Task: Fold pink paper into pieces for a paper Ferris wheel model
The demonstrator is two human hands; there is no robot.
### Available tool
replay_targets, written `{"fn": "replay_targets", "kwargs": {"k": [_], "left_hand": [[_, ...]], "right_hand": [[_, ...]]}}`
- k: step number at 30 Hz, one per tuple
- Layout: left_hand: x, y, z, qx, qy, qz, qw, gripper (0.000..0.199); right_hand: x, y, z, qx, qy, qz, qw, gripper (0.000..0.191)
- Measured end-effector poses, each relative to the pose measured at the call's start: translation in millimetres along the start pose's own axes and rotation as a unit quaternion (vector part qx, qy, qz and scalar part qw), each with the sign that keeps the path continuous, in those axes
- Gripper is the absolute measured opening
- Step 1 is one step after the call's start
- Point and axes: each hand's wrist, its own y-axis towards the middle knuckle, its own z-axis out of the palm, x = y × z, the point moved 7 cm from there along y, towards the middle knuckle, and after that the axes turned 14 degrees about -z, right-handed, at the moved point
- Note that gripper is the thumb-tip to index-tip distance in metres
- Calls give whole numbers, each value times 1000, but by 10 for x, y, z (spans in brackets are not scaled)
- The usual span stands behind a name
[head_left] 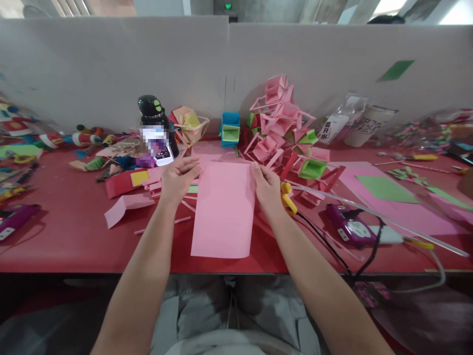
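Observation:
A pink sheet of paper (224,212) hangs between my two hands, above the front of the red table. My left hand (180,178) pinches its upper left corner between thumb and fingers. At the upper right corner, my right hand (266,185) grips the sheet, thumb on the near face. The lower right corner curls a little. Just right of my right hand lies a hot glue gun (287,197) with a yellow handle and black cord. A folded pink paper piece (127,207) and pink strips lie left of my left forearm.
Folded pink and green paper lanterns (277,123) are piled at the back. A black figure-shaped stand (157,118) with a phone (162,153) stands back left. Purple power boxes (351,227) and cords lie right. A bottle (342,118) leans near the grey partition (111,64).

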Motion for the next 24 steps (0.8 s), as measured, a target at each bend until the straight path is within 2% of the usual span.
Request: {"fn": "replay_targets", "kwargs": {"k": [2,4,14,17,24], "left_hand": [[-66,-52,17,-4,-12,7,1000,39],[-144,-109,33,-11,-16,20,1000,36],[-434,-374,96,-42,-20,86,995,21],[-463,-427,103,-55,-27,90,994,23],[-476,-483,151,-42,-40,72,996,26]], "right_hand": [[126,9,-61,-37,-31,-64,997,50],[206,9,-79,-48,-41,-95,993,50],[504,26,-177,-63,-49,-162,984,52],[588,25,-234,-83,-43,-179,979,45],[682,38,-335,-133,-19,-206,969,27]]}}
